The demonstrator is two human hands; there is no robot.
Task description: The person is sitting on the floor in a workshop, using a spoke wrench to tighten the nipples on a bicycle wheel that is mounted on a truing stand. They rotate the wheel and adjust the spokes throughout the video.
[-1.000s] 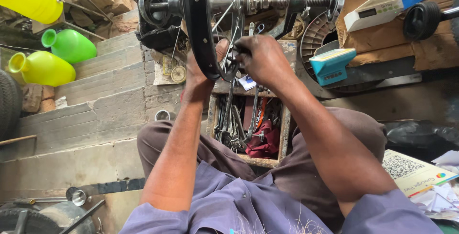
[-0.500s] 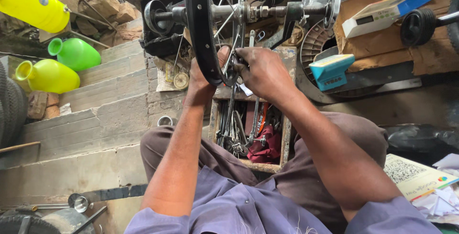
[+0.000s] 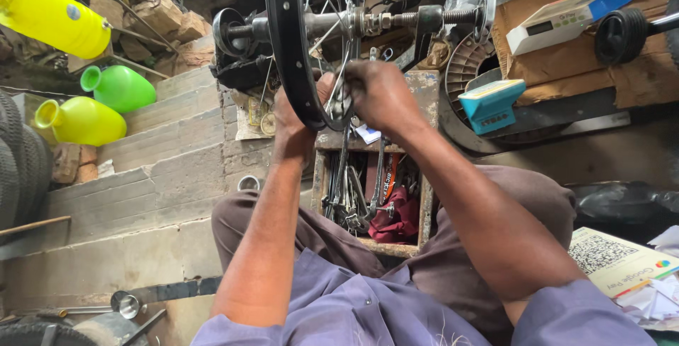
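Observation:
A black wheel rim [image 3: 286, 49] with thin metal spokes [image 3: 327, 31] stands on edge on a threaded axle [image 3: 396, 19] in front of me. My left hand [image 3: 296, 116] grips the rim's lower edge from the left side. Just to the right, my right hand [image 3: 378, 95] is closed around something small at the spokes near the rim; what it holds is hidden by the fingers. The two hands almost touch. Below them, between my knees, lies a wooden toolbox [image 3: 421, 219] full of spanners and a red cloth [image 3: 396, 222].
Yellow and green plastic jugs [image 3: 85, 120] lie at the left by stone steps [image 3: 141, 176]. A blue-topped box [image 3: 491, 102] and a white device [image 3: 559, 24] sit at the right on cardboard. A black wheel [image 3: 622, 35] is at far right. Papers [image 3: 622, 261] lie lower right.
The view has shifted slightly; the wheel and both hands sit a little lower in the picture. Both hands keep their hold at the rim and spokes.

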